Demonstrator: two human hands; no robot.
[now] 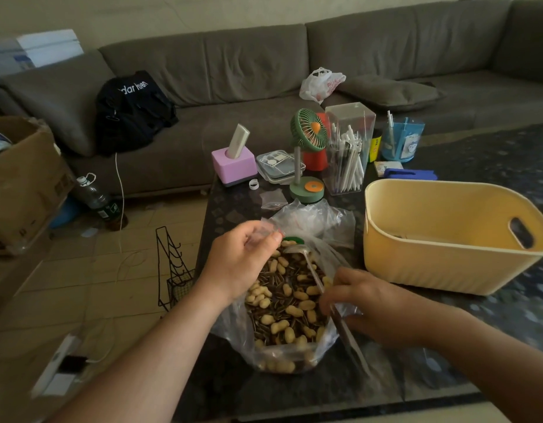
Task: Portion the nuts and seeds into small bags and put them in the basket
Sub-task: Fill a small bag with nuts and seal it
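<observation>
A large clear plastic bag (322, 346) lies open on the dark table, full of peanuts in the shell and dark sunflower seeds (290, 303). A metal spoon (313, 270) lies in the mix, bowl at the far end, handle running toward me. My right hand (377, 309) grips the spoon handle at the bag's right edge. My left hand (239, 264) hovers over the bag's left side and pinches a small clear bag (265, 232). The yellow basket (441, 267) stands to the right of the bag.
Behind the bag stand a green desk fan (308, 154), a clear pen holder (348, 151), a pink box (233, 166), a blue cup (401, 140) and flat small bags (273, 199). A grey sofa runs along the back. A wire rack (172, 270) and cardboard box (23, 181) sit on the floor at left.
</observation>
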